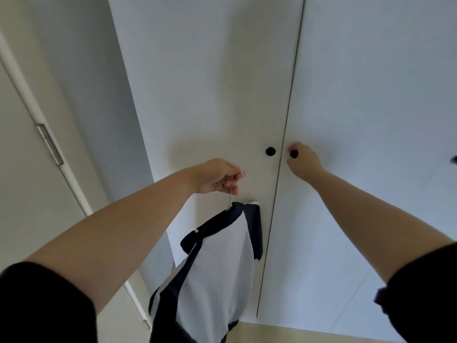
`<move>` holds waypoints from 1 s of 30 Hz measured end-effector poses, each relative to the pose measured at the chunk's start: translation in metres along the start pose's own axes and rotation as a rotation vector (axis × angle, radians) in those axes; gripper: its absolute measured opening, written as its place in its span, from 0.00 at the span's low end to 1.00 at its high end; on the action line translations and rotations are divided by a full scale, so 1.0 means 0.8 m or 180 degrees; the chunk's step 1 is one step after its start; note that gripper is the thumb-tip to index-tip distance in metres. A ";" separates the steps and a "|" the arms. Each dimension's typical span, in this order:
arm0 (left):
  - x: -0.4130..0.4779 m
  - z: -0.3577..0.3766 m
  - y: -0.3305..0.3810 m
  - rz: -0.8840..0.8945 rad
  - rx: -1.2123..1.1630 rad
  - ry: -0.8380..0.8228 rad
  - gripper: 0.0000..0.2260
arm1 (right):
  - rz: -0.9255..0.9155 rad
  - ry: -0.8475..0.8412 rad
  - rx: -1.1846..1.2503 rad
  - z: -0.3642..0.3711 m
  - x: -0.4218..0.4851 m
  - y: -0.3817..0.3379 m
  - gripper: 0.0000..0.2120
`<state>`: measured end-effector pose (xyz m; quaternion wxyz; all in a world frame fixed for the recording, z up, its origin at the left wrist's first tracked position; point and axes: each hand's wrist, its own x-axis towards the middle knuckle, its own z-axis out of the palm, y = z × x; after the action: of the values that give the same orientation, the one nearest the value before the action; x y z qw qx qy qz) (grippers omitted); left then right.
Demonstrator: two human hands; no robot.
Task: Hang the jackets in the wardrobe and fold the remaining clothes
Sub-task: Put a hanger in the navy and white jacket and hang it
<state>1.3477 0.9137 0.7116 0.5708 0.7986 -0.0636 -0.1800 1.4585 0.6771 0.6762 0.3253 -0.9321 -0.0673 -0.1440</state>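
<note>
A white wardrobe fills the view, its two doors (210, 95) closed with a thin seam between them. Each door carries a small black knob. My right hand (303, 160) is curled around the right door's knob (294, 153). The left door's knob (270, 151) is untouched. My left hand (217, 177) is shut on the metal hook of a hanger (230, 200). From that hanger hangs a white jacket with dark navy sleeves and trim (217, 263), in front of the left door.
A white room door with a metal hinge (50, 144) stands at the left, beside the wardrobe's side panel. A strip of pale yellow floor (284, 332) shows at the bottom. A dark object (453, 159) peeks in at the right edge.
</note>
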 end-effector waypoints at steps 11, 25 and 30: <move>0.006 0.028 -0.024 -0.0415 0.0022 0.0355 0.14 | -0.0130 0.0841 0.0290 -0.006 -0.085 0.005 0.10; -0.016 0.252 0.034 -0.0425 0.0015 0.0780 0.15 | 0.0599 0.1424 -0.0806 -0.213 -0.349 0.130 0.19; -0.011 0.326 0.044 -0.0419 -0.0357 0.0883 0.13 | 0.1454 0.1221 -0.1028 -0.272 -0.389 0.172 0.16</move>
<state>1.2494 0.6728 0.6723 0.6047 0.7851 0.0785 -0.1083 1.1444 0.4239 0.6609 0.2040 -0.9186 0.2294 -0.2490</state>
